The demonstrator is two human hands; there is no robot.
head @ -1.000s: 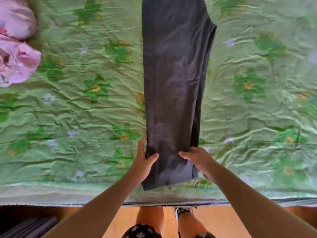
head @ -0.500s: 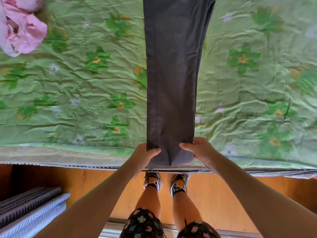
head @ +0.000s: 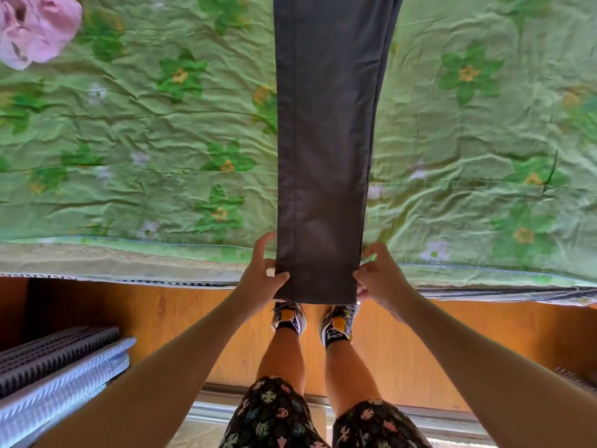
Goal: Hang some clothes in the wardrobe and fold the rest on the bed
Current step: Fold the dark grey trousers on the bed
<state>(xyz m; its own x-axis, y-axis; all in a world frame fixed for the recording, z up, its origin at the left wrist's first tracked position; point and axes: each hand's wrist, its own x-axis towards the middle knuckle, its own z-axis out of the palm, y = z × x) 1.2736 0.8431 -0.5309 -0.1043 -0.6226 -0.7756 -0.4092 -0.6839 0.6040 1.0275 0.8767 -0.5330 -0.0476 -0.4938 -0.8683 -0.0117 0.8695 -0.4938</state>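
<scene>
**A:** What is lying at the far left?

**B:** A crumpled pink garment (head: 35,30) is sitting at the top left corner of the green floral bedspread (head: 129,130), well apart from everything else.

**A:** And the hands?

**B:** The left hand (head: 260,279) is pinching the left hem corner of the dark trousers (head: 326,156), thumb on top. The trousers are lying flat as a long strip with the legs stacked. They are running away across the bed, and the hem is hanging just past the near edge. The right hand (head: 379,279) is pinching the right hem corner the same way.

**A:** What could be going wrong from here?

**B:** In my judgement, the under leg is peeking out along the right side higher up, so folding now is likely to be locking in an uneven edge. Pulling further toward the body is risking dragging the strip off the mattress. Lifting one corner ahead of the other would be skewing the fold.

**A:** Any brands or writing?

**B:** Nothing readable is showing. The socks (head: 334,334) are carrying pale marks too small to make out. The patterned shorts (head: 274,415) are showing shapes, not words.
</scene>
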